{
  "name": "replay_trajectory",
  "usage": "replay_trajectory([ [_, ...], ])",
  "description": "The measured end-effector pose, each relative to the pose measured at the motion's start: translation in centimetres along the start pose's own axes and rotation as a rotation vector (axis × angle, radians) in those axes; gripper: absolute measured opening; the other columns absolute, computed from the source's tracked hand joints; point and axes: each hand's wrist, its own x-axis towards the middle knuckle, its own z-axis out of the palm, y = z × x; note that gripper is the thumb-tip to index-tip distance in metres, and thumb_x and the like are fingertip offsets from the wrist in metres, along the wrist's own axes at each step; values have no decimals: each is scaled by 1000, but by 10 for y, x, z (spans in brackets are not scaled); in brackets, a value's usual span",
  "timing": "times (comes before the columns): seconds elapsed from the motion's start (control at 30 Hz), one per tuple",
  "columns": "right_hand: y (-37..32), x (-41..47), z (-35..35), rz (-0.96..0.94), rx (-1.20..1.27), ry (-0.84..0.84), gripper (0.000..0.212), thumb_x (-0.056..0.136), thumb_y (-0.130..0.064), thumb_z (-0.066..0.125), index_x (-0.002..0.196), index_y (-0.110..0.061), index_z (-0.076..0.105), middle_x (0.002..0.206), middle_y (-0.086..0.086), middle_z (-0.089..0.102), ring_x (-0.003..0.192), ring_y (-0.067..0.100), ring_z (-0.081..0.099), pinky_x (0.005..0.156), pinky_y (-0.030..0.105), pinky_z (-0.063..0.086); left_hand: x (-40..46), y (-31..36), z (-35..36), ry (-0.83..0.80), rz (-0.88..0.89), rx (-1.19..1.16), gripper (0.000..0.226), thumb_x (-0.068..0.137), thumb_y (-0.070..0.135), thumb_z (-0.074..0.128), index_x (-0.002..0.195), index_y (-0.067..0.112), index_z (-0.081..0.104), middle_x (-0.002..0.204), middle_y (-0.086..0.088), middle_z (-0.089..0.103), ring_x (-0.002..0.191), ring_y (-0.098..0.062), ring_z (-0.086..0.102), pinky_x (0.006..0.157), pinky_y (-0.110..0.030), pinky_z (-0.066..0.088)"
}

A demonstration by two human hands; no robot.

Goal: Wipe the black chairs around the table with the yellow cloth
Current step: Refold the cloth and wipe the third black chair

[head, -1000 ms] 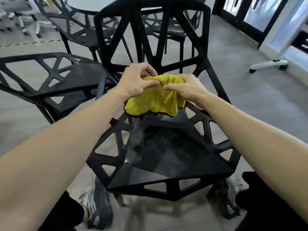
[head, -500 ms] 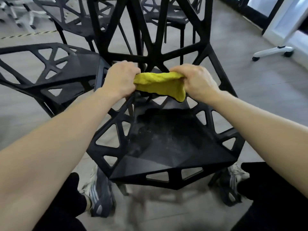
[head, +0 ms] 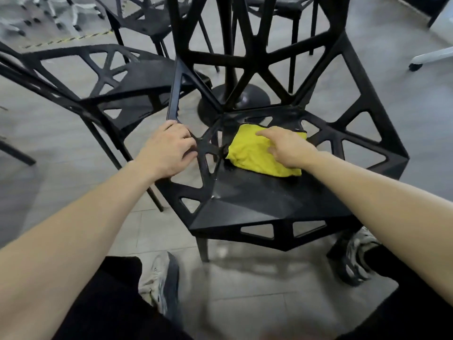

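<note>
left hand point(head: 169, 153): grip clamped on black chair point(head: 269, 200) frame | right hand point(head: 286, 148): fingers straight, pressing yellow cloth point(head: 252, 153) onto chair seat

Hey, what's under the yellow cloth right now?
The yellow cloth lies on the rear of the black chair's seat, with the right hand pressing flat on top. The seat patch beneath it is covered, so its condition cannot be seen.

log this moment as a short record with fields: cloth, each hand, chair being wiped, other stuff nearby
cloth: yellow cloth, bunched at the rear of the seat
right hand: right hand presses flat on the cloth, fingers straight
left hand: left hand grips the chair's left frame
chair: black chair, lattice frame, solid seat centre
nearby: second black chair to the left; table base behind
</note>
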Motion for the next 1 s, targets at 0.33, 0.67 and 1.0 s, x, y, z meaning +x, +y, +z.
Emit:
replay_trajectory([
  [0.33,27,58,47,-7,-254,66,65,109,-55,17,170,-34,12,179,-5,7,165,17,3,134,46,1,-6,-3,33,180,13,-26,23,99,27,59,98,18,80,118,-5,72,140,-31,57,130,-54,26],
  [0.67,-110,-42,78,250,-155,-172,78,109,-55,20,170,-12,-4,177,18,-8,163,40,-7,131,59,7,-6,-2,36,192,34,-19,29,85,13,55,95,14,81,115,-7,72,137,-34,58,129,-57,27],
  [1.0,-45,31,75,-36,-198,18,72,105,-59,12,171,-31,12,179,-7,6,165,14,1,133,50,6,-3,2,34,175,34,8,37,82,16,49,98,13,82,106,-7,74,139,-35,57,131,-54,23],
])
